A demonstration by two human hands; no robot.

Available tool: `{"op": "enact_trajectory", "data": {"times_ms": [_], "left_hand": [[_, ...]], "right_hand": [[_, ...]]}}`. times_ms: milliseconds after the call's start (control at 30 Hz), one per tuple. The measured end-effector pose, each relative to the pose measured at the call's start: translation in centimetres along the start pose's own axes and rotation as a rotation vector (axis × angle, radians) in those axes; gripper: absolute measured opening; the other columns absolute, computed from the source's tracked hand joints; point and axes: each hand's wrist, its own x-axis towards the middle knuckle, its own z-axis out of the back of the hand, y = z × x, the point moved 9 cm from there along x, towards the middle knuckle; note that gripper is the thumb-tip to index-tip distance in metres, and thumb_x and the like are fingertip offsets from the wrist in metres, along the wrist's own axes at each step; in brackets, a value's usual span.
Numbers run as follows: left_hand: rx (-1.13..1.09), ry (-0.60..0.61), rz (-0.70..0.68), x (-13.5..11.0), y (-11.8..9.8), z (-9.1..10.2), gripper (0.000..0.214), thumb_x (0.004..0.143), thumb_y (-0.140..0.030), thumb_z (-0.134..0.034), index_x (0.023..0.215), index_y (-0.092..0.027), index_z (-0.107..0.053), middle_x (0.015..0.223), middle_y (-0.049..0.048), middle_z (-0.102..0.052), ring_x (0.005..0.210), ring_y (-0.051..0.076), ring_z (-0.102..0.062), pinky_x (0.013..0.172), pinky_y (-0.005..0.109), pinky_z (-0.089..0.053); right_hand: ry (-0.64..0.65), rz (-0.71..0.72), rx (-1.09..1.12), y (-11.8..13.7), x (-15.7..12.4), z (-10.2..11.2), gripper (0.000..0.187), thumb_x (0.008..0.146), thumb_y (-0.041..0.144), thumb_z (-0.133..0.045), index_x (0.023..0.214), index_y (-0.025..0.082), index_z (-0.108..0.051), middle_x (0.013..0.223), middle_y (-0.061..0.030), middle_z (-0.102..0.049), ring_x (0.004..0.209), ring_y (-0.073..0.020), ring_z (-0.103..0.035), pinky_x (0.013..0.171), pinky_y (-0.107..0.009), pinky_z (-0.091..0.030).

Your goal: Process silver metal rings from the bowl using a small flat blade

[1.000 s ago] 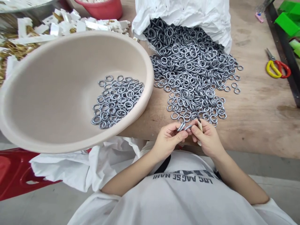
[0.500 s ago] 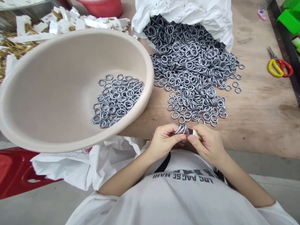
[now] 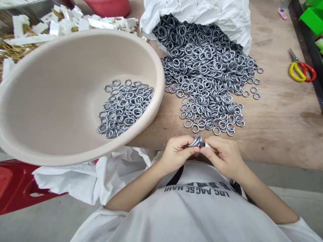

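My left hand (image 3: 176, 153) pinches a few grey metal rings (image 3: 194, 141) between thumb and fingers at the table's front edge. Closed round a small tool with a pale handle (image 3: 210, 147) is my right hand (image 3: 225, 155); the tool's dark tip touches or nearly touches the held rings, and its exact kind is not clear. Just beyond both hands lies a heap of similar rings (image 3: 207, 90), spilling from a white sack (image 3: 196, 13). To the left, a large beige basin (image 3: 63, 84) holds more rings (image 3: 123, 111) on its right side.
Scissors (image 3: 301, 69) with yellow and red handles lie on the wooden table (image 3: 280, 131) at right. White pieces (image 3: 55, 28) and a red bowl (image 3: 109, 6) are behind the basin. Green containers (image 3: 313, 22) stand beyond a dark edge at far right. A red stool (image 3: 15, 188) is below left.
The tool's dark tip in my right hand has moved left against the rings. The held rings have tilted slightly, and both hands are closer together.
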Motion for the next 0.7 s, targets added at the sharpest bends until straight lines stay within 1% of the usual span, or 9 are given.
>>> {"op": "enact_trajectory", "data": {"times_ms": [67,133,167,233,333,433,533,600,700], "left_hand": [[0.019,0.089,-0.063,-0.3,-0.6,-0.7,0.018,0.087,-0.030,-0.075,0.077,-0.015,-0.072,0.074,0.0046,-0.072,0.068,0.015,-0.064,0.067,0.025,-0.050],[-0.006,0.137,-0.097,-0.6,-1.0,-1.0,0.012,0.086,-0.026,-0.076,0.081,-0.016,-0.073,0.080,0.0056,-0.074,0.073,0.015,-0.067,0.072,0.026,-0.051],[-0.041,0.120,-0.086,-0.6,-1.0,-0.7,0.010,0.086,-0.025,-0.076,0.083,-0.016,-0.073,0.080,0.0052,-0.074,0.073,0.015,-0.067,0.072,0.026,-0.051],[-0.125,0.031,-0.013,-0.4,-0.3,0.3,0.011,0.088,-0.027,-0.075,0.087,-0.016,-0.071,0.078,0.0032,-0.071,0.070,0.013,-0.065,0.069,0.024,-0.051],[-0.207,-0.052,0.069,-0.1,0.8,1.1,0.018,0.090,-0.033,-0.072,0.087,-0.016,-0.069,0.077,0.0020,-0.068,0.068,0.011,-0.062,0.067,0.022,-0.050],[-0.228,-0.093,0.086,0.2,1.6,1.1,0.022,0.092,-0.036,-0.069,0.085,-0.015,-0.070,0.075,0.0018,-0.066,0.069,0.011,-0.059,0.068,0.022,-0.049],[-0.215,-0.115,0.094,0.4,2.0,0.8,0.022,0.092,-0.037,-0.069,0.093,-0.016,-0.073,0.077,0.0020,-0.066,0.071,0.012,-0.059,0.068,0.022,-0.049],[-0.162,-0.127,0.067,0.6,1.8,0.6,0.021,0.090,-0.036,-0.072,0.097,-0.016,-0.074,0.083,0.0034,-0.069,0.076,0.013,-0.061,0.071,0.022,-0.049],[-0.044,-0.128,0.005,0.6,1.1,0.3,0.021,0.088,-0.033,-0.074,0.102,-0.017,-0.074,0.097,0.0067,-0.072,0.088,0.016,-0.065,0.080,0.025,-0.050]], "right_hand": [[-0.010,-0.088,0.022,-1.9,0.3,0.2,0.042,0.102,0.048,-0.048,0.070,0.021,-0.052,0.065,0.0022,-0.052,0.062,-0.0130,-0.048,0.059,-0.029,-0.027],[-0.075,-0.177,0.025,-3.9,0.2,1.2,0.043,0.103,0.051,-0.045,0.072,0.021,-0.053,0.064,0.0025,-0.051,0.062,-0.0136,-0.049,0.060,-0.028,-0.029],[-0.120,-0.208,0.007,-4.6,0.0,1.9,0.042,0.103,0.051,-0.044,0.075,0.021,-0.056,0.066,0.0023,-0.052,0.064,-0.0142,-0.050,0.061,-0.028,-0.030],[-0.180,-0.253,-0.107,-5.7,-0.7,2.9,0.037,0.101,0.053,-0.049,0.084,0.022,-0.061,0.072,0.0013,-0.057,0.069,-0.0159,-0.054,0.062,-0.028,-0.031],[-0.175,-0.297,-0.390,-6.2,-1.7,3.3,0.031,0.094,0.054,-0.061,0.097,0.023,-0.066,0.087,-0.0018,-0.066,0.078,-0.0201,-0.060,0.061,-0.029,-0.028],[-0.127,-0.307,-0.562,-6.3,-2.0,2.6,0.027,0.097,0.049,-0.058,0.100,0.023,-0.067,0.095,-0.0049,-0.068,0.081,-0.0219,-0.061,0.057,-0.029,-0.023],[-0.085,-0.305,-0.630,-6.3,-1.6,2.0,0.020,0.099,0.039,-0.056,0.104,0.023,-0.067,0.099,-0.0060,-0.067,0.079,-0.0217,-0.060,0.055,-0.031,-0.019],[-0.075,-0.294,-0.646,-6.3,-1.3,1.8,0.017,0.099,0.033,-0.056,0.109,0.023,-0.066,0.102,-0.0060,-0.066,0.080,-0.0220,-0.060,0.055,-0.031,-0.018],[-0.083,-0.284,-0.643,-6.3,-1.0,1.8,0.019,0.098,0.035,-0.057,0.112,0.023,-0.065,0.105,-0.0063,-0.066,0.083,-0.0226,-0.060,0.055,-0.032,-0.019]]}}
